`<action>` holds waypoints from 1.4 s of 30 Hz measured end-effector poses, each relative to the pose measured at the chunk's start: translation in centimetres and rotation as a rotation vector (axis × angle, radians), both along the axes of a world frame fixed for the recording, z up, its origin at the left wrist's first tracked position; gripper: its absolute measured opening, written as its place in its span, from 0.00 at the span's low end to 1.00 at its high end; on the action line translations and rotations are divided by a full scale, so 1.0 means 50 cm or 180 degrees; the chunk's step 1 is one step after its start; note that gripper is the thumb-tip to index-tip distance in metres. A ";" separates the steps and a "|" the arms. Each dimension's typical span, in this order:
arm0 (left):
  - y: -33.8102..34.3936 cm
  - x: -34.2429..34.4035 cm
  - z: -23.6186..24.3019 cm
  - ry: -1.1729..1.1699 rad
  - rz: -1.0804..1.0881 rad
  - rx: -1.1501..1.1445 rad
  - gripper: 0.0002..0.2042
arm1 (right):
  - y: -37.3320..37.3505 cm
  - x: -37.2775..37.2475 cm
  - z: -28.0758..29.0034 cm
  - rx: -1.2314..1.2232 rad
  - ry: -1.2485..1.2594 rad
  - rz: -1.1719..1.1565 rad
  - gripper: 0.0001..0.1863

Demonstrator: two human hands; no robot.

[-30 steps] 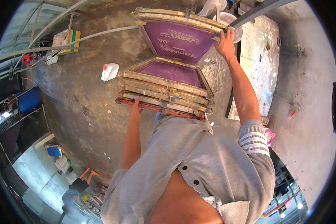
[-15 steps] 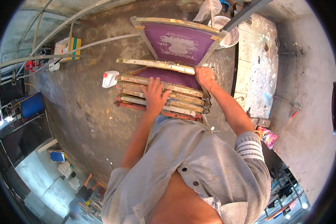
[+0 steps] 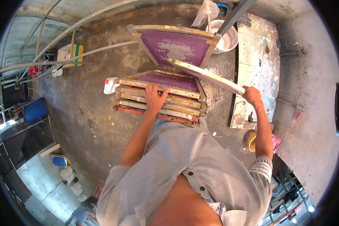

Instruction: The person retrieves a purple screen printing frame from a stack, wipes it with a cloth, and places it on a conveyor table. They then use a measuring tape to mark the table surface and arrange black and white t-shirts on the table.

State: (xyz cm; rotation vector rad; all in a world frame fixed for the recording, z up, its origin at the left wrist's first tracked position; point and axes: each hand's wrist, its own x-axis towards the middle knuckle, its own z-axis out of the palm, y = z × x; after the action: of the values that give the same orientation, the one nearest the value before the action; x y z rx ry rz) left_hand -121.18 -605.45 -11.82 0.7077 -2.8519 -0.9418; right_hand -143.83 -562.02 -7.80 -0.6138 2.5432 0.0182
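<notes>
A stack of wooden screen-printing frames [image 3: 165, 101] with purple mesh lies on the concrete floor before me. My left hand [image 3: 154, 98] presses flat on the stack's top frame. In my right hand [image 3: 251, 95] is a lifted wooden frame [image 3: 207, 75], gripped at its near corner and tilted edge-on to the right of the stack. Another purple-mesh frame [image 3: 175, 44] stands leaning behind the stack.
A white plastic bottle [image 3: 110, 85] lies at the stack's left. A white bucket [image 3: 225, 38] with a rag stands behind the leaning frame. A paint-stained slab [image 3: 257, 71] lies at right, a yellow container [image 3: 250, 140] beside it. Blue drum [image 3: 34, 110] at far left.
My right hand has lifted a frame off the stack and swung it to the right. My left hand stays pressed on the stack.
</notes>
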 end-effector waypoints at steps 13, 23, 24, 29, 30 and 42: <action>-0.030 -0.035 -0.043 -0.0390 -0.0121 0.0313 0.22 | 0.234 0.325 0.076 0.0615 0.0122 -0.1662 0.16; -0.083 -0.327 -0.013 -0.0702 -0.0590 0.0640 0.34 | 0.056 0.717 0.192 0.0591 0.0242 -0.4009 0.18; -0.082 -0.362 -0.016 -0.0825 -0.0668 0.0645 0.35 | 0.025 0.762 0.201 0.0674 0.0213 -0.4230 0.18; -0.140 -0.436 -0.033 -0.0224 -0.0550 0.0821 0.43 | -0.125 0.943 0.163 0.0464 0.0194 -0.5228 0.17; -0.143 -0.467 -0.043 -0.0236 -0.0688 0.0833 0.44 | -0.160 0.995 0.148 0.0377 0.0213 -0.5522 0.17; -0.212 -0.723 -0.234 0.0173 -0.0425 -0.0476 0.39 | -0.525 1.328 0.154 0.0085 0.0425 -0.7867 0.11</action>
State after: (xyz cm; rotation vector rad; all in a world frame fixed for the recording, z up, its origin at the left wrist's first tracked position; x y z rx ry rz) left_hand -157.35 -616.05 -23.54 0.4756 -2.9125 -0.7389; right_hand -77.44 -588.29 -0.11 2.4875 1.6304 -0.6768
